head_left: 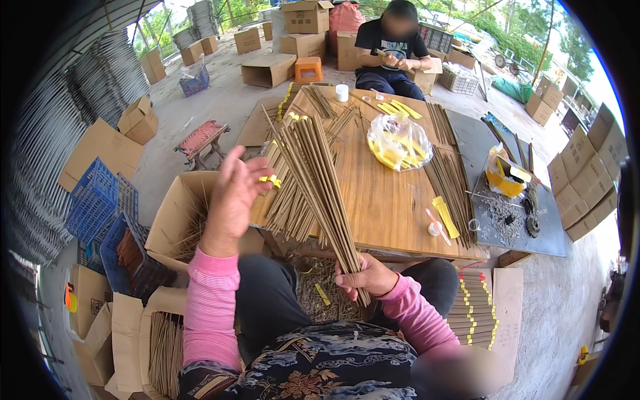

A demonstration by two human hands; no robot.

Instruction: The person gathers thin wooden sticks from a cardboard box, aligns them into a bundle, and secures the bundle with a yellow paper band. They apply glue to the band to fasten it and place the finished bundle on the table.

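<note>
Fingers [348,281] of the right hand [371,275] are wrapped around the lower end of a bundle of brown sticks [327,200], just below the middle of the frame. The bundle slants up and to the left, its upper ends fanning out. At centre left, the left hand [235,188] is raised, its fingers loosely spread; a yellow band [272,180] shows by its fingertips, but whether they touch it, I cannot tell.

More sticks lie on the table [380,223] behind the bundle and along its right side. In the upper middle of the frame it bears a white jar [342,93], yellow strips [408,108] and a clear bag [399,141] with yellow pieces inside; nearer its right edge lies a yellow packet [446,217]. On the dark board [543,237] at right, a yellow tub [505,180] stands near grey bits [503,223].

Yellow-banded bundles [472,310] lie at lower right. A carton [165,217] at left holds thin sticks. At the top, a co-worker [392,50] sits beyond the table, both hands together around something slim.
</note>
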